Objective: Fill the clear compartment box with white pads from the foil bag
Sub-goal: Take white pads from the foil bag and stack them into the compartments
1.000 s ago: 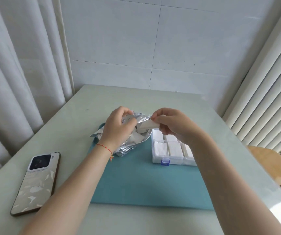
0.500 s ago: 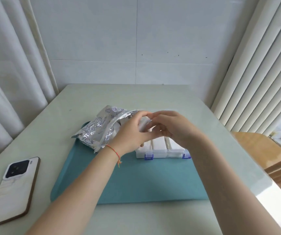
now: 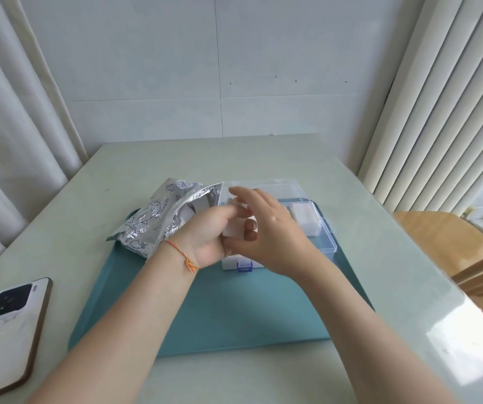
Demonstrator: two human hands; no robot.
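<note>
1. Nearest the camera, two bare forearms reach forward over a pale green table.
2. At the near left edge of the table lies a phone, back up, with a dark camera block and a brown rim.
3. A teal mat covers the middle of the table, and both hands work above its far half.
4. The left hand, with an orange string bracelet at the wrist, has its fingers curled around a white pad and holds it over the near-left part of the box.
5. The right hand is just beside the left and partly overlaps it; its fingers are loosely spread, with the tips near the same pad. Whether they grip the pad cannot be told.
6. Under the hands, the clear compartment box sits on the mat, its lid open toward the far side and a blue latch on its near wall.
7. White pads fill a right-hand compartment of the box.
8. Left of the box, touching the left hand's far side, the crumpled foil bag lies open toward the box, with more white pads showing in its mouth.
9. Beyond the table stand a pale tiled wall and curtains on both sides.
</note>
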